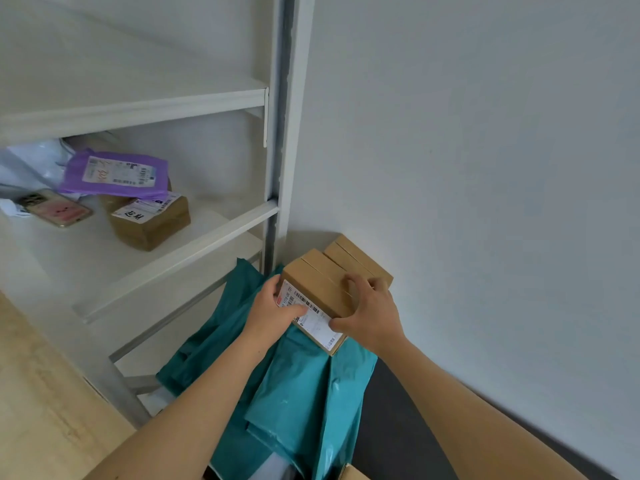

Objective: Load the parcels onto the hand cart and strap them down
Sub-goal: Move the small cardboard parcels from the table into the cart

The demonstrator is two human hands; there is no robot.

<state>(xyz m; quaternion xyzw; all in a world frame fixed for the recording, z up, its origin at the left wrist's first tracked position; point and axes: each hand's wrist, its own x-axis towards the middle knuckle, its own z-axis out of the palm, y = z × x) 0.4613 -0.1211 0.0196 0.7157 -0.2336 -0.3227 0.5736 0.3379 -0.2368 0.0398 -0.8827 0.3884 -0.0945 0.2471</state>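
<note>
- Head cam: my L hand (273, 306) grips the left end of a cardboard box (318, 282). Fingers curl round the edge & the thumb lies on the box's white label (317, 322).
- My R hand (367, 317) clamps the same box from the right, w/ fingers over the top & thumb on the labelled face.
- The box sits tilted, low down near the wall (485, 168), on top of teal mailer bags (294, 393).
- A second box (360, 258) is right behind it, touching it, on the wall side.
- A dark flat surface (398, 410) lies right of the bags along the wall; can't tell if it's the cart.
- White shelf unit (173, 258) to the left holds a purple mailer (114, 173) lying on a brown parcel (152, 223), w/ a phone (57, 207) just beside them.
- Pale wood floor (41, 393) at lower left.
</note>
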